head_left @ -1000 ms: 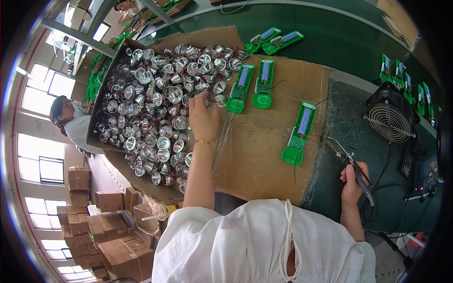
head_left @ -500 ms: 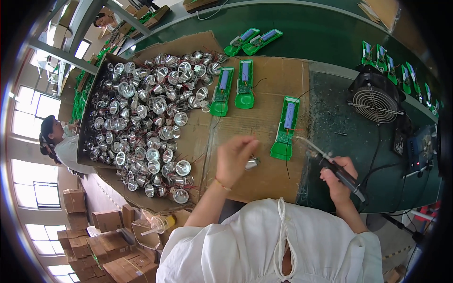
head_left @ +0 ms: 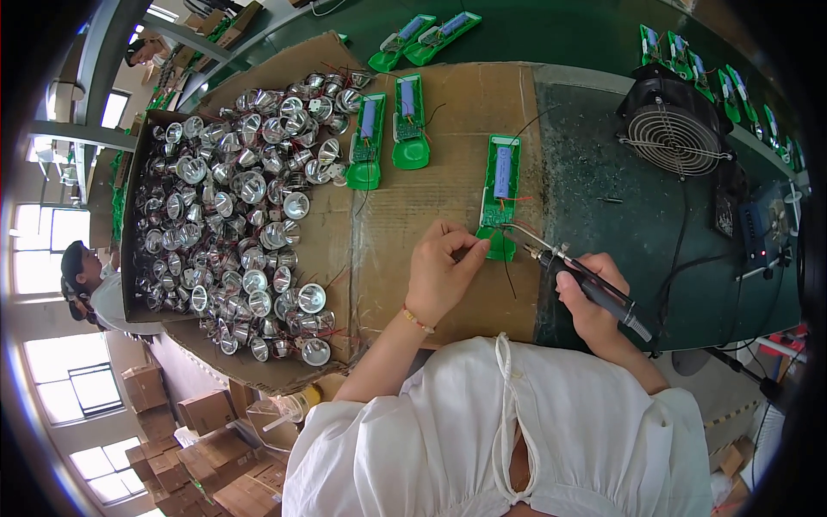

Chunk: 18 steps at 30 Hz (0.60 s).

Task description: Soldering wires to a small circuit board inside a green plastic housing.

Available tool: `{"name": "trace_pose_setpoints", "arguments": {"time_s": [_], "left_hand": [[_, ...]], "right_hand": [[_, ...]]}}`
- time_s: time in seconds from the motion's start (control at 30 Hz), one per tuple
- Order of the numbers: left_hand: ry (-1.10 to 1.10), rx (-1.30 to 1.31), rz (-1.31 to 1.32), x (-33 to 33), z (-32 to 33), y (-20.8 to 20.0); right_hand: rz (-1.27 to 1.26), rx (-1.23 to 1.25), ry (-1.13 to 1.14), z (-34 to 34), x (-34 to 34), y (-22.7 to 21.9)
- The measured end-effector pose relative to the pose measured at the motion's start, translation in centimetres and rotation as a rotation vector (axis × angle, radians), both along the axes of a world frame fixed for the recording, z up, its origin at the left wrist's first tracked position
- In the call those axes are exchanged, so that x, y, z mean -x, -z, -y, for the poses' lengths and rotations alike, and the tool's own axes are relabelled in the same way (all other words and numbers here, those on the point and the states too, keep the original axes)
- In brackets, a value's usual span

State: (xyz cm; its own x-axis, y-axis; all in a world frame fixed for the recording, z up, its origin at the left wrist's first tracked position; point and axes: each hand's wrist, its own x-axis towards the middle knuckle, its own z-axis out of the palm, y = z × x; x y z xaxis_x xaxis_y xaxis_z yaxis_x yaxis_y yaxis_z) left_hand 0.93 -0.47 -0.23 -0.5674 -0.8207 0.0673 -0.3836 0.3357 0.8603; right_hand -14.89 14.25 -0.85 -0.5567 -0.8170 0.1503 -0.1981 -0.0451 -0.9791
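Note:
My left hand (head_left: 444, 267) is closed in a pinch at the lower left edge of a green plastic housing (head_left: 500, 247). The silver lamp reflector that hung beneath its fingers a moment ago is now hidden by the hand. In my right hand (head_left: 594, 297) is a black soldering iron (head_left: 622, 314) with a thin curved metal tube along its front. Its tip end is at the lower edge of the small circuit board (head_left: 496, 214), close to my left fingertips. A blue battery cell (head_left: 502, 172) lies in the housing's upper part, and loose black wires stick out.
A cardboard box (head_left: 138, 250) full of silver reflectors stands at the left. Two green housings (head_left: 368, 142) (head_left: 411, 153) lie beside it, with more at the far edge. A black fan (head_left: 674, 138) and a blue control unit (head_left: 767, 220) stand right. Co-workers sit at left.
My left hand has moved right to the housing, and the reflector under it has gone out of sight. The iron's tip has come in to the circuit board. The whole view has shifted slightly.

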Motion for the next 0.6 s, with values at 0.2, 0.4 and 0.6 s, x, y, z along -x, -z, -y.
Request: {"name": "trace_pose_setpoints", "arguments": {"time_s": [0.2, 0.4, 0.6], "left_hand": [[-0.003, -0.041, 0.052, 0.29, 0.29, -0.08], [-0.015, -0.031, 0.067, 0.53, 0.39, 0.21], [-0.022, -0.060, 0.083, 0.57, 0.58, 0.14]], "right_hand": [[0.070, -0.008, 0.044, 0.14, -0.16, -0.44], [-0.032, -0.046, 0.023, 0.03, -0.25, -0.39], [0.255, 0.012, 0.111, 0.30, -0.71, -0.82]]}}
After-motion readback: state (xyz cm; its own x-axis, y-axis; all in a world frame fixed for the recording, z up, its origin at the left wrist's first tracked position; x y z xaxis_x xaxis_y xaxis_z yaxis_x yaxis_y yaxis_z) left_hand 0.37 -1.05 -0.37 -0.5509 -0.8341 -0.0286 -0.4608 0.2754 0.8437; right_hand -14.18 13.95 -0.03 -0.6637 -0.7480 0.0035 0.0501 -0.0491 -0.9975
